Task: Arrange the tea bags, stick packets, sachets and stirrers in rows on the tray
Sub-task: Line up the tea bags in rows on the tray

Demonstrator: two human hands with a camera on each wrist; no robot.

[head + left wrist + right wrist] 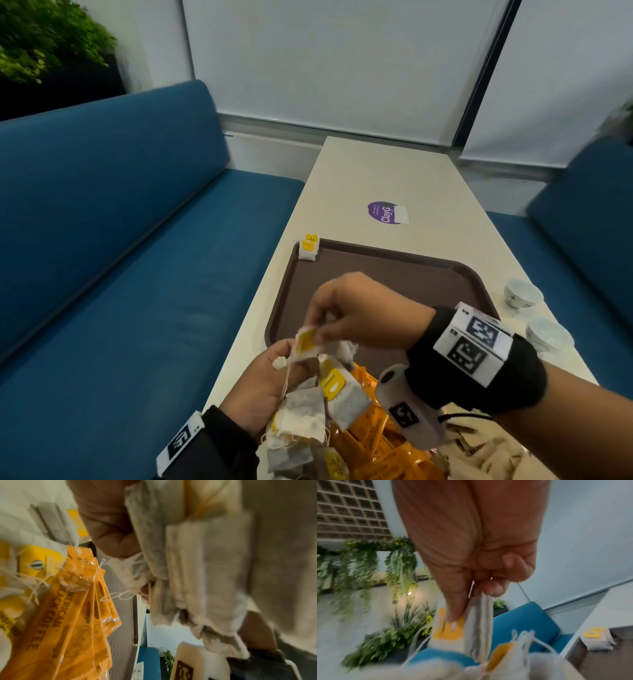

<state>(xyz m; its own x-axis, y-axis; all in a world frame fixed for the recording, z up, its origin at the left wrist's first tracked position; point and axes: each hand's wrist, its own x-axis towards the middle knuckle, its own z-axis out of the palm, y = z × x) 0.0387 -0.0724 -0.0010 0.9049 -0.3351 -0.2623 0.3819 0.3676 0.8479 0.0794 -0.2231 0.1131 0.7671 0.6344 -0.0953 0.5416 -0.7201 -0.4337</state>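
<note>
My left hand (263, 387) grips a tangled bunch of tea bags (308, 407) with yellow tags and loose strings, held above the table's near end. My right hand (329, 325) pinches one tea bag (305, 342) by its yellow tag at the top of that bunch; the right wrist view shows the fingers (453, 609) on the tag (448, 630). A brown tray (387, 274) lies beyond the hands. Two tea bags (308, 248) sit at its far left corner. Orange coffee stick packets (373, 435) lie in a heap under the bunch, seen close in the left wrist view (72, 615).
Two small white cups (522, 293) stand right of the tray near the table's right edge. Pale paper sachets (493, 452) lie at the near right. A purple sticker (385, 212) is on the white table beyond the tray. Blue benches (137, 257) flank both sides.
</note>
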